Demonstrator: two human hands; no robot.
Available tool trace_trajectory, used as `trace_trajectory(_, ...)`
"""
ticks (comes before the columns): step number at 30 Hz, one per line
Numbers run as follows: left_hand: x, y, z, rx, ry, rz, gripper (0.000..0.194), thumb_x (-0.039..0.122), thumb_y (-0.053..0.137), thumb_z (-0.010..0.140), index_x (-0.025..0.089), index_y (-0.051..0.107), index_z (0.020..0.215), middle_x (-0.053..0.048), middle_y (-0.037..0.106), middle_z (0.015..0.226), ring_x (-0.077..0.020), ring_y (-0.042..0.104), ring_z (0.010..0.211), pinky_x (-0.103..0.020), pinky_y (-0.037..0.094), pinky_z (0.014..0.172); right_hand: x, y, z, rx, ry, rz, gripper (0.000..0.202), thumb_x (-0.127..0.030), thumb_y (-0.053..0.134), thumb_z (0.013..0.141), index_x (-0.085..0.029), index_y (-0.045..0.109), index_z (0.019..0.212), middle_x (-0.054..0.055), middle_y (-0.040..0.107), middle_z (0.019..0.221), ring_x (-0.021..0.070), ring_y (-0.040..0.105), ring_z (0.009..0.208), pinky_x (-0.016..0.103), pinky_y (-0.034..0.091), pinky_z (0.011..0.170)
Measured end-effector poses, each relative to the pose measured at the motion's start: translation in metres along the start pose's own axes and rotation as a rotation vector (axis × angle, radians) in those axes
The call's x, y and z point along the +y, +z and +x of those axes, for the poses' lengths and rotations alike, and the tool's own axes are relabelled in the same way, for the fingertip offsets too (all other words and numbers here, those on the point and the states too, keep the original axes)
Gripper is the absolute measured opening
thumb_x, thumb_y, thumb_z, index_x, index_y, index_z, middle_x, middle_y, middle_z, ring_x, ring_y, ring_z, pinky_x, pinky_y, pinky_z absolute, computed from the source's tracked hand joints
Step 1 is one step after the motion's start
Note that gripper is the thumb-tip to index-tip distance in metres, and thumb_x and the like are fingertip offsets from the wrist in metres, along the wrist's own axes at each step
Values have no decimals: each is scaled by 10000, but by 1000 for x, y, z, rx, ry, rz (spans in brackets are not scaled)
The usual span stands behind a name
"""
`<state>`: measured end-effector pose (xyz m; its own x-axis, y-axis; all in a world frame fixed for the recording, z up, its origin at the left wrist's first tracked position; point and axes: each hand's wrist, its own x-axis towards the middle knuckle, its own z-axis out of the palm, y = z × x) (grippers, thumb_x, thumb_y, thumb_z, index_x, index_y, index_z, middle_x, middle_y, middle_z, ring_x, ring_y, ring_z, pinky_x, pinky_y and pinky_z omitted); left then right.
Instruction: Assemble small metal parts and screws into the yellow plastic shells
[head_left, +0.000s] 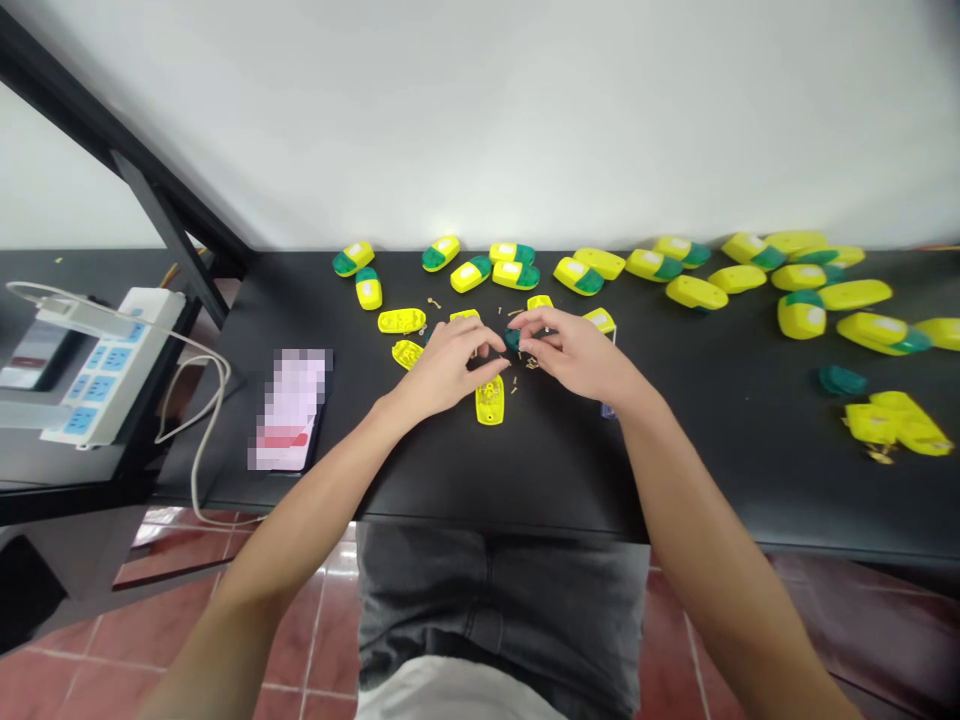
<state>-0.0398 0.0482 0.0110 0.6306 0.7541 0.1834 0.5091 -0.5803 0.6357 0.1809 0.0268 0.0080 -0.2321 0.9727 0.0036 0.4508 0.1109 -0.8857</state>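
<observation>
Both of my hands meet over the middle of the black table (pixel 450 470). My left hand (pixel 444 362) and my right hand (pixel 571 352) pinch a small dark green plastic part (pixel 513 340) between their fingertips. Just below the hands lies an open yellow shell half (pixel 490 400). Tiny brass screws (pixel 517 380) are scattered around it. More yellow shell pieces (pixel 401 321) lie to the left of my left hand.
Several assembled yellow-and-green casings (pixel 514 274) line the table's far edge, with a bigger heap (pixel 817 285) at the right. A loose green cap (pixel 842 380) and yellow parts (pixel 896 425) lie right. A phone (pixel 291 408) lies left; a white power strip (pixel 105 365) sits on the side bench.
</observation>
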Motion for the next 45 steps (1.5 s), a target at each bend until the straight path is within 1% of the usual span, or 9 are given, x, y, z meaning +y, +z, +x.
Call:
trace_trajectory(5,3,4,1,75,15,-234,166,324,682,988,198,714,884,-14,631,818,-157,569,763,-313,456,745,-16,5,-4,-56,33,255,258,-316,651,916,-227,666,1158,27,651,979,90,497,583,289,484,567)
trace_trajectory(9,2,5,0,109,-9,-287,237,380,666,1000,198,704,853,-12,638,791,-148,563,728,-302,472,715,-20,8,-4,-39,-15,281,248,-352,681,917,-231,669,1133,25,649,976,92,508,615,277,474,569)
trace_trajectory(15,-1,4,1,145,-25,-328,194,364,680,993,208,723,887,-1,631,783,-133,543,701,-290,477,707,-18,0,-3,10,-16,270,336,-431,759,878,-225,664,1126,29,695,970,97,538,622,288,512,592)
trace_trajectory(22,1,0,2,263,4,-337,226,428,683,998,224,745,926,-15,650,828,-141,549,720,-302,474,708,-21,-3,-4,68,-51,268,368,-492,788,845,-216,709,1076,35,717,935,95,534,596,270,459,522)
trace_trajectory(27,1,0,2,258,-16,-345,212,418,689,989,228,745,912,-9,640,814,-136,542,712,-295,470,696,-23,-4,-6,79,-55,212,345,-554,769,860,-222,753,954,6,674,772,105,511,561,292,461,548)
trace_trajectory(33,1,2,3,213,-35,-384,192,353,698,959,206,704,837,-1,623,774,-124,522,683,-283,444,659,-22,-2,-7,78,-26,90,246,-453,774,862,-211,769,910,-16,589,637,130,521,577,307,428,587)
trace_trajectory(37,1,-2,3,137,-98,-370,186,311,691,937,195,680,791,13,621,727,-113,498,650,-265,418,630,-21,0,-7,60,-30,83,250,-452,765,853,-204,769,889,-15,588,625,126,511,574,302,402,580)
trace_trajectory(40,-2,-9,3,64,-83,-280,158,275,674,928,190,687,794,8,657,754,-119,518,672,-270,421,653,-20,-1,-6,10,15,77,261,-443,765,844,-188,783,898,-9,593,608,119,485,557,299,366,560)
trace_trajectory(45,-2,-18,4,67,-40,-53,124,198,615,946,192,718,878,-18,690,827,-161,580,788,-316,455,780,-19,1,-4,-150,80,96,260,-426,757,822,-178,794,895,11,637,644,136,535,600,304,391,586)
